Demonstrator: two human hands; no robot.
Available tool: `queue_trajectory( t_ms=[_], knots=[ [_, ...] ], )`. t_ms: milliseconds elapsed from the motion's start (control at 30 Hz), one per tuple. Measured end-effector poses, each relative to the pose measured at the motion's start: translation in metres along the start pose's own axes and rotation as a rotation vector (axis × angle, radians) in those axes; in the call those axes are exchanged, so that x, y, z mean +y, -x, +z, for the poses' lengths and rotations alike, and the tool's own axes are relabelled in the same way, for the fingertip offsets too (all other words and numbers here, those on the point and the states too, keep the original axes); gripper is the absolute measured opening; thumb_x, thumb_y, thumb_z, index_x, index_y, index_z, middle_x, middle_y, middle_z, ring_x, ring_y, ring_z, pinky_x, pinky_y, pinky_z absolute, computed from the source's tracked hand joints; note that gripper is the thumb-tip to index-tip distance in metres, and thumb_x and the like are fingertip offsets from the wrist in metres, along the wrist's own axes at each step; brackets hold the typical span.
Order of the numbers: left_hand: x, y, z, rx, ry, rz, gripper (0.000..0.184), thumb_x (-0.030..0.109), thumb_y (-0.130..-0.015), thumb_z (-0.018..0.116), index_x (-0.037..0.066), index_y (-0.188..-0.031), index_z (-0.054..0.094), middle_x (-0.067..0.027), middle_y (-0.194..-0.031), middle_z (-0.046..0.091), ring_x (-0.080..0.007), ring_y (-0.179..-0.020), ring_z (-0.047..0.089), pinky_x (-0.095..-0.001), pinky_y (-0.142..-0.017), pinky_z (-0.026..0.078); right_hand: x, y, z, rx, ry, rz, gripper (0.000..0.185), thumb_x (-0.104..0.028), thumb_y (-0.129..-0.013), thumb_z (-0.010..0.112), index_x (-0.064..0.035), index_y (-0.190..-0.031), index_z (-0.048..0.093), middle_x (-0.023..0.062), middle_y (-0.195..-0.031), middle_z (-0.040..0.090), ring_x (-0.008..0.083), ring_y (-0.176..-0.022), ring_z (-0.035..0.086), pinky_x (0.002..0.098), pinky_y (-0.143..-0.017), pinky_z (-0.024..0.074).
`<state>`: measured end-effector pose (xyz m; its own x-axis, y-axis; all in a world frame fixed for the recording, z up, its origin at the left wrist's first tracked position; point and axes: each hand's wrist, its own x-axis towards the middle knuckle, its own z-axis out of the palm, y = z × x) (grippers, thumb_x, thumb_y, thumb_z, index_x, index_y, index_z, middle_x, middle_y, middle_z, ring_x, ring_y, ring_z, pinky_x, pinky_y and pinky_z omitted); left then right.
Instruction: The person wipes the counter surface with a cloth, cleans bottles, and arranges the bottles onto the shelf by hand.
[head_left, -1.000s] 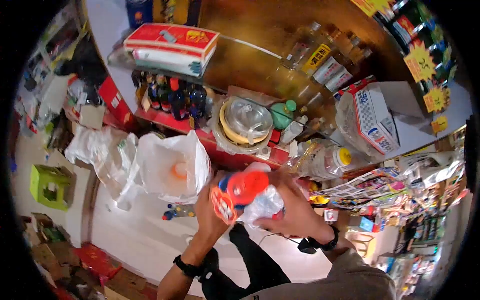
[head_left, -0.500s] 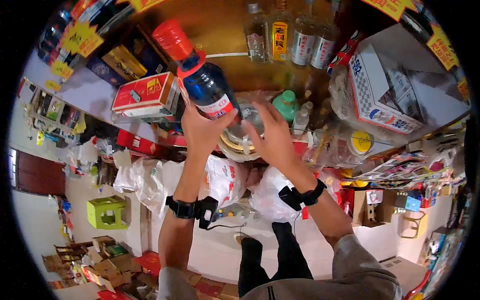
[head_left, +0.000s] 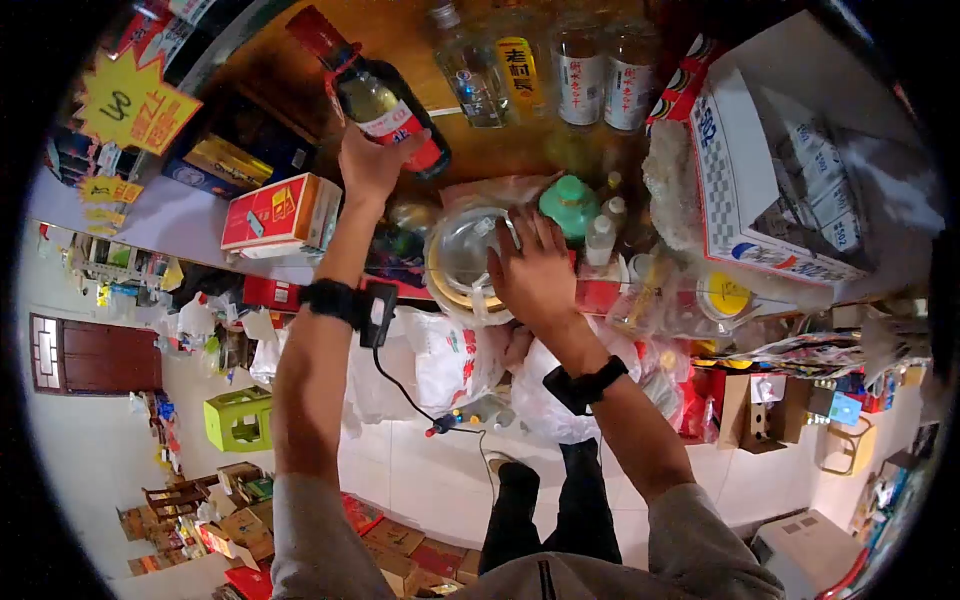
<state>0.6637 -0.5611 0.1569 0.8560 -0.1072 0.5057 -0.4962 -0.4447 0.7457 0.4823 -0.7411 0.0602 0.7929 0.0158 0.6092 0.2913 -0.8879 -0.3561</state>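
My left hand (head_left: 377, 165) is wrapped round a dark bottle (head_left: 385, 105) with a red neck and a red and white label, tilted at the shelf left of the glass bottles. My right hand (head_left: 535, 268) has its fingers spread over the right side of a round, plastic-wrapped clear bowl (head_left: 470, 250); nothing is gripped in it. Just right of its fingers is a green bottle (head_left: 568, 207). A row of clear bottles stands behind, one with a yellow label (head_left: 519, 72).
A red box (head_left: 270, 215) lies left of the bowl, near a dark blue box. An open white carton (head_left: 760, 190) is on the right. White plastic bags (head_left: 450, 360) sit below the counter. A green stool (head_left: 238, 419) stands at the lower left.
Since half a second ago, the bottle in my left hand has moved up to the shelf. My right hand has moved slightly right. Earlier, both hands were low over the bags.
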Motion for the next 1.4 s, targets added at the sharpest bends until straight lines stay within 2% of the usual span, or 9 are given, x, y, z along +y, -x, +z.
queue_trajectory(
  t_ms=[67, 233, 433, 633, 867, 1067, 1167, 1267, 1400],
  knots=[
    [-0.023, -0.019, 0.006, 0.006, 0.055, 0.038, 0.052, 0.018, -0.068, 0.089, 0.002, -0.110, 0.063, -0.0100, -0.101, 0.073, -0.0197, -0.090, 0.070, -0.0345, -0.084, 0.054, -0.001, 0.000, 0.000, -0.003, 0.020, 0.007, 0.040, -0.022, -0.084, 0.067, 0.0017, -0.117, 0.065, 0.0181, -0.128, 0.059, 0.0360, -0.121, 0.054, 0.0481, -0.103, 0.0437],
    [-0.022, -0.042, 0.015, -0.110, -0.046, -0.102, 0.058, 0.024, -0.067, 0.090, 0.003, -0.115, 0.065, -0.0115, -0.105, 0.074, -0.0223, -0.095, 0.071, -0.0359, -0.085, 0.054, 0.001, -0.003, 0.003, -0.034, -0.021, 0.012, 0.040, -0.020, -0.084, 0.065, 0.0038, -0.116, 0.065, 0.0193, -0.127, 0.060, 0.0390, -0.120, 0.053, 0.0502, -0.102, 0.0449],
    [-0.043, -0.058, 0.030, -0.026, -0.226, -0.022, 0.064, 0.029, -0.064, 0.092, 0.003, -0.116, 0.065, -0.0111, -0.106, 0.074, -0.0217, -0.096, 0.071, -0.0358, -0.085, 0.055, 0.003, -0.004, 0.003, -0.002, -0.018, -0.009, 0.039, -0.019, -0.084, 0.065, 0.0041, -0.115, 0.065, 0.0198, -0.126, 0.061, 0.0384, -0.119, 0.054, 0.0505, -0.102, 0.0453],
    [-0.053, -0.068, 0.036, -0.092, 0.015, -0.066, 0.067, 0.033, -0.061, 0.093, 0.004, -0.115, 0.064, -0.0093, -0.104, 0.074, -0.0201, -0.094, 0.071, -0.0354, -0.084, 0.056, 0.004, -0.005, 0.007, -0.011, -0.053, -0.006, 0.044, -0.022, -0.081, 0.061, 0.0063, -0.114, 0.065, 0.0232, -0.124, 0.060, 0.0405, -0.116, 0.055, 0.0533, -0.104, 0.0425],
    [-0.055, -0.070, 0.039, -0.147, -0.018, -0.155, 0.060, 0.025, -0.064, 0.092, 0.004, -0.113, 0.064, -0.0077, -0.104, 0.073, -0.0175, -0.091, 0.070, -0.0336, -0.082, 0.056, 0.004, -0.004, 0.009, -0.014, -0.067, 0.002, 0.043, -0.023, -0.081, 0.061, 0.0058, -0.113, 0.066, 0.0232, -0.123, 0.060, 0.0407, -0.116, 0.055, 0.0541, -0.104, 0.0419],
    [-0.035, -0.066, 0.039, -0.132, -0.061, -0.119, 0.062, 0.023, -0.066, 0.091, 0.003, -0.116, 0.060, -0.0082, -0.104, 0.072, -0.0191, -0.091, 0.069, -0.0342, -0.083, 0.056, 0.001, -0.007, 0.010, 0.005, -0.048, 0.014, 0.041, -0.023, -0.082, 0.061, 0.0054, -0.112, 0.066, 0.0223, -0.124, 0.061, 0.0402, -0.117, 0.055, 0.0533, -0.103, 0.0427],
    [-0.044, -0.060, 0.043, -0.050, 0.033, 0.006, 0.065, 0.021, -0.066, 0.091, 0.003, -0.118, 0.057, -0.0090, -0.103, 0.072, -0.0205, -0.092, 0.069, -0.0348, -0.084, 0.056, -0.002, -0.005, 0.006, 0.001, -0.021, 0.020, 0.039, -0.019, -0.081, 0.065, 0.0039, -0.113, 0.065, 0.0194, -0.125, 0.061, 0.0375, -0.120, 0.054, 0.0501, -0.102, 0.0445],
    [-0.065, -0.056, 0.047, -0.031, 0.076, -0.055, 0.067, 0.025, -0.066, 0.092, 0.002, -0.118, 0.056, -0.0094, -0.103, 0.072, -0.0224, -0.092, 0.070, -0.0356, -0.084, 0.055, -0.003, -0.008, 0.003, -0.004, -0.010, 0.024, 0.040, -0.019, -0.081, 0.065, 0.0038, -0.113, 0.065, 0.0193, -0.124, 0.061, 0.0367, -0.121, 0.054, 0.0499, -0.102, 0.0447],
    [-0.094, -0.046, 0.054, 0.004, 0.062, 0.014, 0.069, 0.033, -0.065, 0.093, 0.001, -0.113, 0.057, -0.0110, -0.101, 0.074, -0.0225, -0.094, 0.072, -0.0360, -0.083, 0.055, -0.004, -0.010, 0.002, 0.000, -0.007, 0.005, 0.040, -0.020, -0.080, 0.066, 0.0030, -0.113, 0.066, 0.0183, -0.123, 0.061, 0.0357, -0.120, 0.054, 0.0488, -0.101, 0.0451]
  ],
)
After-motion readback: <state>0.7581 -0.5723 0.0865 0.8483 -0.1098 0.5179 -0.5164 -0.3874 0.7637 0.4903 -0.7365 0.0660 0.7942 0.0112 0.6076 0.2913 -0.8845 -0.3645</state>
